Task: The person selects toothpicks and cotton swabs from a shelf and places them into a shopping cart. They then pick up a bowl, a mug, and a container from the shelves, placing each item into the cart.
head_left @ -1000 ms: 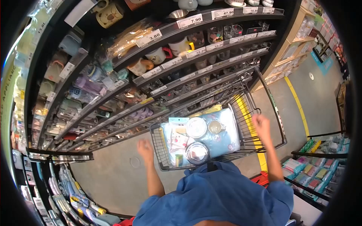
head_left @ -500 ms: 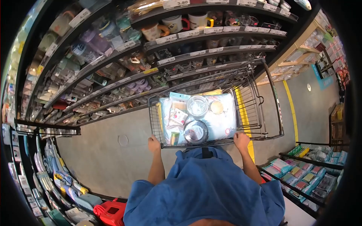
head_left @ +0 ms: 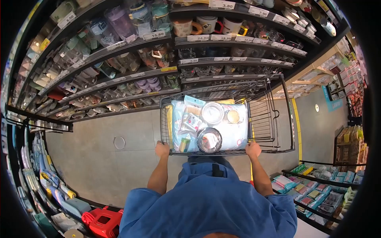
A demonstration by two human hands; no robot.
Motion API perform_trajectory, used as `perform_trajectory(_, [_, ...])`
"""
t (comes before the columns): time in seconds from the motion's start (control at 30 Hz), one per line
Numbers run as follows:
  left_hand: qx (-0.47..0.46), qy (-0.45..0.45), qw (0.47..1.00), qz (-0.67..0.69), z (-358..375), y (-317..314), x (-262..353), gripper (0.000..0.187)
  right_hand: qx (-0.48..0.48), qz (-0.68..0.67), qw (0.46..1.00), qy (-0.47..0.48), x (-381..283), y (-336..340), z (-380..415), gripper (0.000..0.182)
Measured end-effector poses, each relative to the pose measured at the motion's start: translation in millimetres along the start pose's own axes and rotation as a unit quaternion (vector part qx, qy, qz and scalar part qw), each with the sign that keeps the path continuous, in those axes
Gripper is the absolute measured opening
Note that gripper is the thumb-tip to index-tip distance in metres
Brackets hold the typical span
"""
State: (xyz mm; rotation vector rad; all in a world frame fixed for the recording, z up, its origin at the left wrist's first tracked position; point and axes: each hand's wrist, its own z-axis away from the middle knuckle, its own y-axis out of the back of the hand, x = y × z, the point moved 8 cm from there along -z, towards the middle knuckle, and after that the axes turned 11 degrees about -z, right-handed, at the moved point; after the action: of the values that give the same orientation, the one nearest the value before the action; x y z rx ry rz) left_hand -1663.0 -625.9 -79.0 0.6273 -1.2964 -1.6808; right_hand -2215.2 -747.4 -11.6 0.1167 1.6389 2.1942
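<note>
My left hand [head_left: 162, 149] is closed round the near left corner of the black wire shopping cart [head_left: 274, 149]. At the cart's near rim, further right, my right hand [head_left: 253, 149] is also wrapped round the frame. Inside lies a large pale blue-white package [head_left: 233, 133], with smaller goods on top. These include a clear round container [head_left: 212, 113], a black-rimmed round container [head_left: 209, 140], a small round tan-topped item [head_left: 233, 116], a packet of thin sticks [head_left: 193, 108], a patterned packet [head_left: 192, 122] and a small green item [head_left: 184, 144].
Shelves of mugs [head_left: 207, 24], cups and bottles curve along the far side and left. Hanging textiles [head_left: 51, 174] and a red object [head_left: 104, 222] are at lower left. A rack of packets [head_left: 313, 190] stands at lower right. Yellow lines [head_left: 296, 127] cross the grey floor [head_left: 99, 162].
The view has shifted relative to the shelves, which now show larger and further right. More of the red object shows at lower left. Both hands keep their hold on the cart.
</note>
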Motion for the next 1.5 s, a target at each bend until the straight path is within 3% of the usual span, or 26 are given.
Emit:
perform_trajectory(0.5, [0.001,-0.021,0.999,0.029,1.8,-1.0,-4.2,0.025,-0.017,0.006,1.000,-0.020,1.8,-5.5,0.8,0.019])
perform_trajectory(0.9, [0.001,-0.059,0.998,-0.028,-4.9,1.3,0.9,0.027,-0.022,-0.001,1.000,-0.003,4.6,-10.7,3.9,0.026])
perform_trajectory(1.0, [0.003,-0.034,0.999,-0.025,5.9,9.6,-1.6,0.030,-0.029,-0.016,0.999,0.005,2.4,-4.9,10.5,0.027])
perform_trajectory(1.1, [0.065,-0.038,0.997,0.020,10.6,5.6,-8.2,0.037,-0.032,-0.026,0.999,0.025,3.1,-3.1,8.2,0.030])
perform_trajectory(1.17, [-0.038,0.066,0.996,0.042,6.4,-26.9,-46.1,0.043,0.000,-0.020,0.999,0.035,4.8,-2.1,12.8,0.029])
perform_trajectory(1.27, [-0.078,0.063,0.993,0.066,7.1,-46.7,-62.0,0.045,-0.031,-0.027,0.999,0.028,7.2,-0.1,15.4,0.029])
perform_trajectory(1.5, [-0.037,0.085,0.991,0.093,38.2,-44.3,-81.1,0.040,-0.040,-0.004,0.998,0.040,15.7,-3.5,24.2,0.027])
